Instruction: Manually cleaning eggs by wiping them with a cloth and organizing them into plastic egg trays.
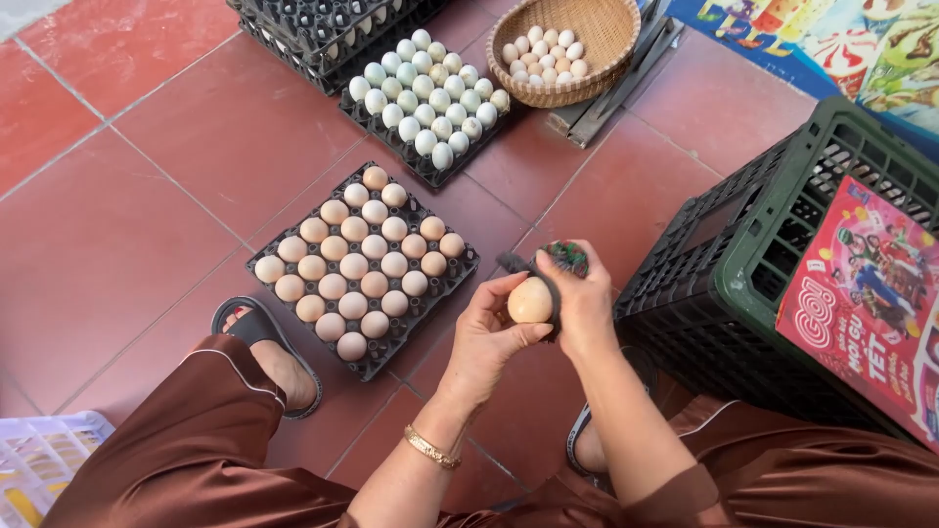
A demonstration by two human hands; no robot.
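My left hand, with a gold bracelet at the wrist, grips a tan egg from the left. My right hand presses against the egg's right side and holds a small dark tool with a green and red top. A dark band of the tool runs around the egg. Both hands hover above the red tiled floor, just right of a black tray filled with several tan and brown eggs.
A second black tray of pale white and bluish eggs lies farther off, with stacked black trays behind it. A woven basket holds small eggs. A black-green crate carrying a red printed package stands at the right. A white plastic basket sits bottom left.
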